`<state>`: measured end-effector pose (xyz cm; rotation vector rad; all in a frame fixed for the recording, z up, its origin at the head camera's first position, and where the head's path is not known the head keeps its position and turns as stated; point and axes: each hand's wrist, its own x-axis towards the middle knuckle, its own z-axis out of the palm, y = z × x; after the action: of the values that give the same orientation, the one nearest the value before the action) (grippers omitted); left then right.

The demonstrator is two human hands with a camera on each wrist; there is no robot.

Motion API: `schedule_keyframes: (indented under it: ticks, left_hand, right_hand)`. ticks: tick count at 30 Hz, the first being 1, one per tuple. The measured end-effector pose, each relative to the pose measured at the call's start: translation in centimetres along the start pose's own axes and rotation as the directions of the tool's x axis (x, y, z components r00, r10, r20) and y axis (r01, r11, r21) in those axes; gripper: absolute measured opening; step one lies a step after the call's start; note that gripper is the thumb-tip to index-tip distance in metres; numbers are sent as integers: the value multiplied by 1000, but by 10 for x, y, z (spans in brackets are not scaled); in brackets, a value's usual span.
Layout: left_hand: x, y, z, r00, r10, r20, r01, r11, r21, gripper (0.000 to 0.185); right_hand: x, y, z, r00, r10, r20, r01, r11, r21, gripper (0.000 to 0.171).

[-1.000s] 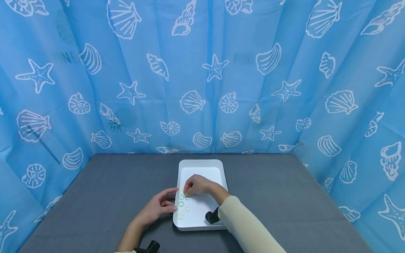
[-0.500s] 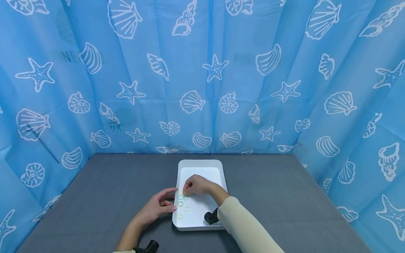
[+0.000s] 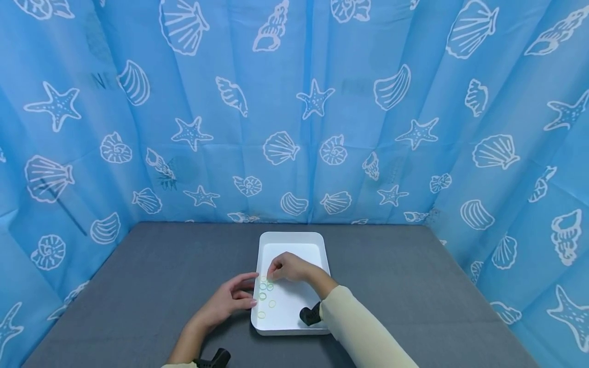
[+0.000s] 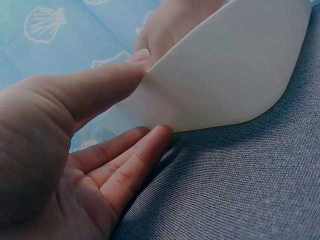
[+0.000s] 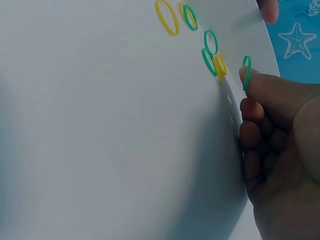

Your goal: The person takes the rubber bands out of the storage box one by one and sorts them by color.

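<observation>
Green ring at right hand fingertips

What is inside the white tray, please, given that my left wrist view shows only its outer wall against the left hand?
Observer: Several small rings, green and yellow, lie on the floor of the tray, near its left wall.
Operator: Thank you. Where is the right hand?
Observer: The right hand is inside the tray with its fingers curled, right beside those rings.
Operator: Does it hold anything?
Observer: In the right wrist view its fingertips pinch one green ring, which stands upright.
</observation>
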<state>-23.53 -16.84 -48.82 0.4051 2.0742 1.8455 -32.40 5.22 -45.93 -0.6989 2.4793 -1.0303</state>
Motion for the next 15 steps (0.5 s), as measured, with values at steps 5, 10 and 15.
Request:
schedule_keyframes:
  ticks: [5,10,15]
  left_hand:
    - [0,1,-1,1000,4,1,-4,1000,-4,67]
    - [0,2,0,1000,11,-8,-11,1000,6,67]
    - [0,2,1,1000,-4,-27,5,1000,23,67]
  right_hand:
    - [-3,-2,-3,999,0,-35,0,1000,18,12]
    - [-5,-3,-7,995,35,-91,-36,999,-3,12]
    - [-9,-3,-15,988,62,-142,-64,998,-11,11]
